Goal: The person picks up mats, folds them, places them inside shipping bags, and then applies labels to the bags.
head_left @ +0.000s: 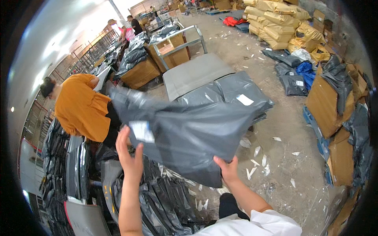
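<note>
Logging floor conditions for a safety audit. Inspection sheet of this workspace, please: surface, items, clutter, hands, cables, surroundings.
Surface: gray platform, partly covered by packed gray bags.
Job's things: large gray bag held up, blurred toward its far end, with a white label.
Clutter: white scraps scattered over the floor; dark bags piled at lower left.
Hands: right hand grips the large gray bag's near edge; left hand spread by the label, contact unclear.
Cables: nothing seen.
Surroundings: person in an orange top bending at left; yellow sacks stacked at upper right.
</note>
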A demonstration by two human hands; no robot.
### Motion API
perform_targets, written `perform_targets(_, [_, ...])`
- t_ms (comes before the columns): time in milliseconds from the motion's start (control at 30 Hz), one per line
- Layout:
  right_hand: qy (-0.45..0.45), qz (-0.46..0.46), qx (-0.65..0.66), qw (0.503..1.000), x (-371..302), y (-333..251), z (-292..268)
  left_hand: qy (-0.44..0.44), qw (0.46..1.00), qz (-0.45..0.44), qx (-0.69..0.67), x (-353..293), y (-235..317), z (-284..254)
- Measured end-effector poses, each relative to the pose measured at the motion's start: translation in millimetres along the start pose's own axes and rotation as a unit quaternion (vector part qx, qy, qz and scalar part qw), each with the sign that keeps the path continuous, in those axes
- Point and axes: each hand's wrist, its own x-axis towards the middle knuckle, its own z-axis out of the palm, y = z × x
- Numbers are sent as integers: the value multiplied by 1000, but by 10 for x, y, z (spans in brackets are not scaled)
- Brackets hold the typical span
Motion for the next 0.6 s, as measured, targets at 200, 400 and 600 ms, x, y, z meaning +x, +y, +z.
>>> perform_targets(200, [180,150,-92,968,1910,1720,-45,-365,894,-259,-26,-1440,-348,391])
perform_targets(400, [363,209,217,882,3109,3495,-676,-630,590,-504,15,-3026,-180,-31])
perform_targets(600, [366,229,263,863,2995,3561,-400,-478,547,-687,17,-3874,501,-617])
